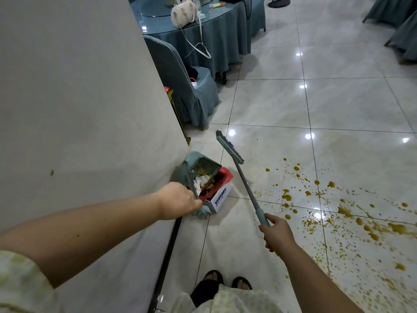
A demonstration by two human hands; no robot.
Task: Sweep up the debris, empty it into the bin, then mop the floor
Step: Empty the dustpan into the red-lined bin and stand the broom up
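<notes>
Left grip [180, 201] clenched around the handle of the teal dustpan [198, 168], tipped over the red-and-white box bin [222, 193] at the foot of the wall [79, 98]; debris [204, 181] spilling into the bin; right grip [276, 231] clasping the broom [239, 170], head raised off the tiled floor [282, 98]; yellow-brown splatter [349, 222] to the right.

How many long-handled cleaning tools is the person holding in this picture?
2. The dustpan, in the left hand, is tipped over the box by the wall. The broom, in the right hand, points toward the chair. No mop is visible.
</notes>
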